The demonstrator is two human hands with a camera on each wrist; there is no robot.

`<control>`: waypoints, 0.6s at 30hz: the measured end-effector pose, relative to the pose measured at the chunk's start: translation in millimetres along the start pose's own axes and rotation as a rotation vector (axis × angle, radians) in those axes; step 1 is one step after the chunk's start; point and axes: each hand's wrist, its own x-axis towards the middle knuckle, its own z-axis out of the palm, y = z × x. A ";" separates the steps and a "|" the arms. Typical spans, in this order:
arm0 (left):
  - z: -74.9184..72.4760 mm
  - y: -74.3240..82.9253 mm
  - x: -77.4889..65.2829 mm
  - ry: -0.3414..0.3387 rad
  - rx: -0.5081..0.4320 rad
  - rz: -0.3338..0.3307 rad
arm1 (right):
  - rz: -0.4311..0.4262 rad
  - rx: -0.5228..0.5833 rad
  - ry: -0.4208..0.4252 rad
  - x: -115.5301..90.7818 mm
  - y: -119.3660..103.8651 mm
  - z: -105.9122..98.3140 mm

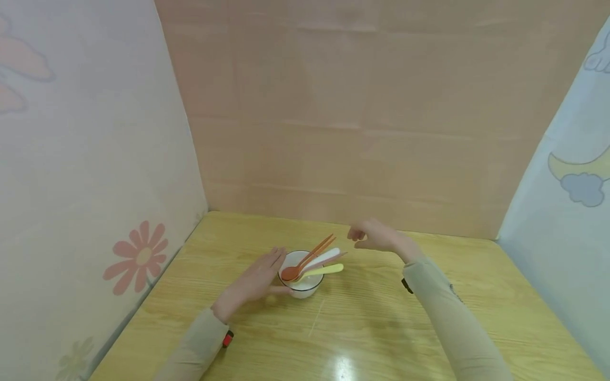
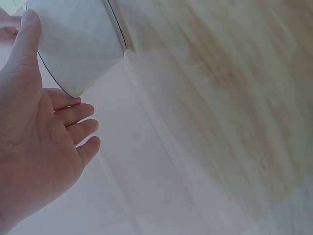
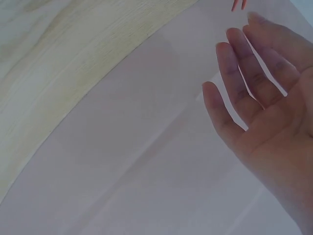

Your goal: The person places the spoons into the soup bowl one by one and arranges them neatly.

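Observation:
A white bowl [image 1: 305, 290] with a dark rim stands on the wooden table and holds several utensils. An orange spoon [image 1: 289, 273] lies head down in it, and a pair of orange chopsticks [image 1: 320, 248] leans out toward the back right. A white handle [image 1: 330, 256], a thin pink one and a yellow handle [image 1: 333, 269] slope out to the right. My left hand [image 1: 254, 278] holds the bowl's left side; the left wrist view shows its thumb along the wall and forefinger at the rim. To the right, my right hand [image 1: 376, 235] hovers empty, fingers loosely bent.
The wooden table [image 1: 405, 328] meets a tan backdrop [image 1: 362, 132] close behind the hands. Pale printed panels stand at both sides, with a red flower [image 1: 143, 256] on the left one.

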 end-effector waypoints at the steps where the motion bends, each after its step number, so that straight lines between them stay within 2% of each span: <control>1: -0.1 0.0 0.2 0.000 0.002 -0.001 | 0.009 0.002 0.003 -4.1 1.6 1.4; 7: -1.7 -0.5 1.5 0.021 -0.010 0.009 | 0.034 -0.030 0.026 -26.2 9.8 8.9; 11: -2.4 -1.5 2.2 0.012 -0.003 0.000 | 0.061 -0.061 0.041 -40.0 14.6 14.5; 18: -5.7 -3.1 2.3 0.011 -0.009 0.003 | 0.139 -0.041 0.044 -64.7 14.8 24.4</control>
